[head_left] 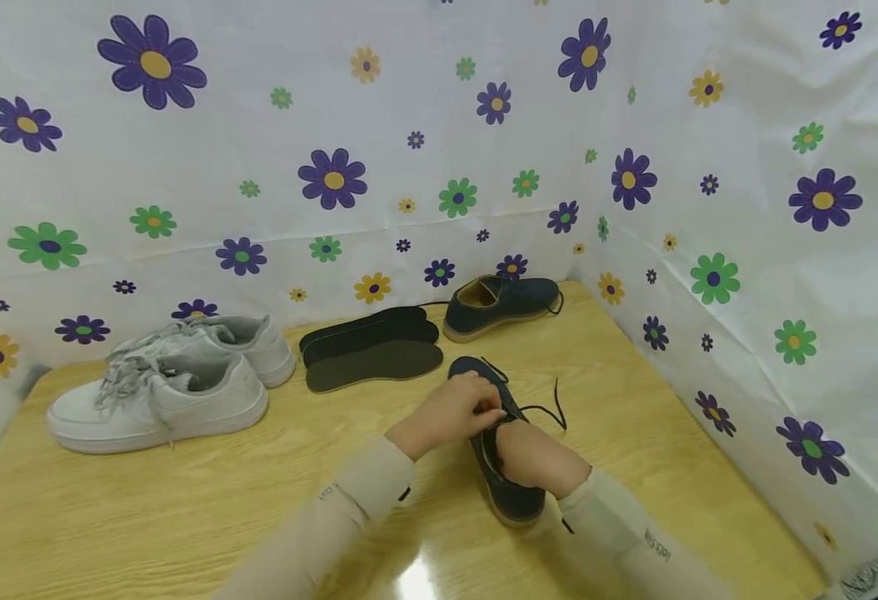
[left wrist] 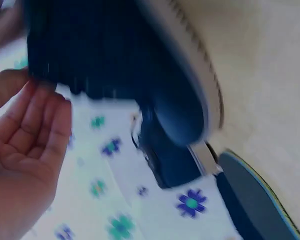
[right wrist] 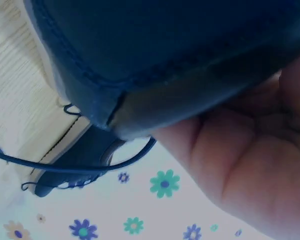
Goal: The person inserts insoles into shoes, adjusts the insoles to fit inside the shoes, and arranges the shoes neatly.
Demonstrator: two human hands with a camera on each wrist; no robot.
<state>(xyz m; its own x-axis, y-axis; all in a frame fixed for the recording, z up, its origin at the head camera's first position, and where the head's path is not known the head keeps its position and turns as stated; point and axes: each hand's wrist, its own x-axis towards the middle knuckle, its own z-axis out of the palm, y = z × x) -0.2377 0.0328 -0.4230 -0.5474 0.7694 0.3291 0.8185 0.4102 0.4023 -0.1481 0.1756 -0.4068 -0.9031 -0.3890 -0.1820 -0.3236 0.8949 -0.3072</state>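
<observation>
The right hand (head_left: pixel 535 457), fingers inside the near shoe (head_left: pixel 517 500) on the table (head_left: pixel 147 525) (I can't tell their grip), could, by shoving too hard, skid it from the pinching left hand (head_left: pixel 460 410) onto its loose lace (head_left: pixel 540 407).

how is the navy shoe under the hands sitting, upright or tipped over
Upright: the navy shoe has its pale sole facing down to the table and its opening facing up, the right hand partly inside.

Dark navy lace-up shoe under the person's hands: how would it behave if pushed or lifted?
The shoe would probably slide rather than roll: its pale sole is long and flat-looking. Lifted, its thin dark lace would likely dangle, since a loose end juts sideways.
</observation>
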